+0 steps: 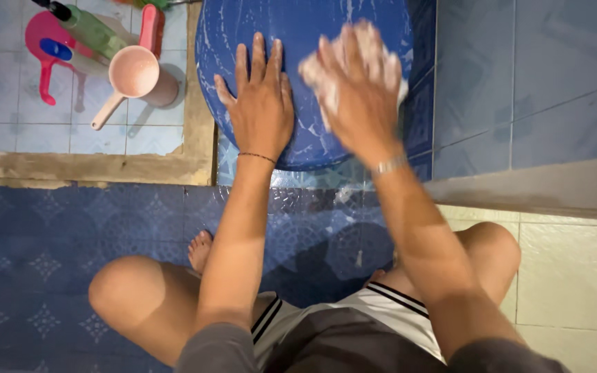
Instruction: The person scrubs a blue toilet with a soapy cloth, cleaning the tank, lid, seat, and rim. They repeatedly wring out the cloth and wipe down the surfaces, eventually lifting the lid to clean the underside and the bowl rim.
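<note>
We press our left hand (260, 103) flat and open on the blue marbled tub (298, 41) at top centre; our right hand (354, 90) grips a soapy sponge (374, 52) against it, above wet blue patterned floor tiles (50, 235).

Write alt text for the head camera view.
A squatting person presses the left hand flat on a large blue plastic tub while the blurred, soapy right hand rubs it. A pink scoop and bottles sit on the tiled floor beside it.
</note>
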